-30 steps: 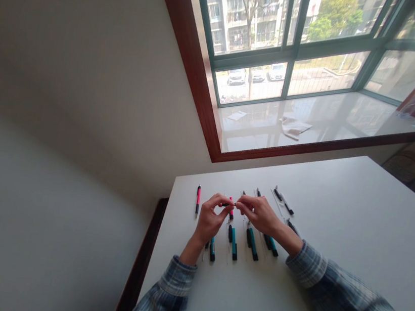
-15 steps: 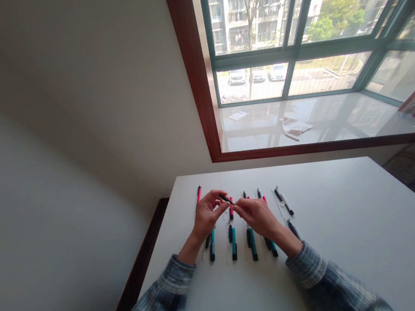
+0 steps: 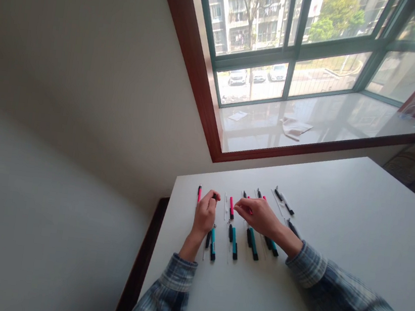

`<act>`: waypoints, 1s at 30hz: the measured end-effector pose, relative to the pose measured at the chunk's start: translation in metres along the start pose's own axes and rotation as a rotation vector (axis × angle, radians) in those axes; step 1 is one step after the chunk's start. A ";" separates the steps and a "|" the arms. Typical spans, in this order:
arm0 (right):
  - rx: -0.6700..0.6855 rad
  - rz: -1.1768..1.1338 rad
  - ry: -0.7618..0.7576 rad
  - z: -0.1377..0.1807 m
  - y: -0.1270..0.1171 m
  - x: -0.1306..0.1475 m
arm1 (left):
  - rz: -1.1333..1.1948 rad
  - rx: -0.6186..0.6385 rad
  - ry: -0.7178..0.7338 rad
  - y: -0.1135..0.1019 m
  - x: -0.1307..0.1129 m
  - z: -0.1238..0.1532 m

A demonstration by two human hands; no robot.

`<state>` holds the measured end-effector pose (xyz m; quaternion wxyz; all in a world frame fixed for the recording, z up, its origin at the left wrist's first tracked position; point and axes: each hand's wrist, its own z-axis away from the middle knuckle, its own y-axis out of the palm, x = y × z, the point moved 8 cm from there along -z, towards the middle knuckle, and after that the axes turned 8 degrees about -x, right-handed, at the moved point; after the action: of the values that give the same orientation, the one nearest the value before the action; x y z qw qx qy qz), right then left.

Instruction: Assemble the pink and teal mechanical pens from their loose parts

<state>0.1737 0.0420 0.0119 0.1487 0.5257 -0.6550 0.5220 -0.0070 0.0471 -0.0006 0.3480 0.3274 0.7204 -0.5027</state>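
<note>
1. Pink pen barrel (image 3: 231, 207): lies on the surface (image 3: 308, 291) between the two grips, just off the fingertips of the right grip (image 3: 258, 217). Right is the nearer hand; contact cannot be confirmed from this angle.
2. Barrel long axis: runs roughly away from the person, far end tipped slightly left. It thus crosses the line joining the grips; from the right grip it is reached leftward, side-on.
3. Left grip (image 3: 205, 215): fingers curled around a dark pen part (image 3: 215, 196), mostly hidden, its axis unreadable.
4. Right grip: fingertips drawn in close. Cannot tell whether they meet or pinch something small.
5. Thin white refill (image 3: 225, 207): between left grip and barrel, near-parallel to the barrel.
6. Assembled pink pen (image 3: 199, 193): just left of the left grip, partly covered by it.
7. Teal pen barrels (image 3: 234, 244): in a row on the person's side of the grips.
8. Judgement: the governing relation is barrel to right fingertips, a short gap with the axis crosswise.
</note>
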 end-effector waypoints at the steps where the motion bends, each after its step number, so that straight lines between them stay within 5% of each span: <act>1: 0.000 -0.001 0.002 0.000 0.000 0.000 | -0.075 -0.001 -0.005 0.000 0.001 0.000; 12: -0.012 0.037 0.004 0.000 0.000 -0.002 | -0.571 0.063 -0.037 0.005 0.015 0.003; 30: -0.003 0.021 0.013 0.000 -0.001 -0.002 | -0.816 0.037 -0.074 0.001 0.008 -0.002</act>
<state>0.1752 0.0435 0.0105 0.1480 0.5152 -0.6603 0.5260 -0.0110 0.0498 -0.0075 0.1399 0.0026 0.7691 -0.6236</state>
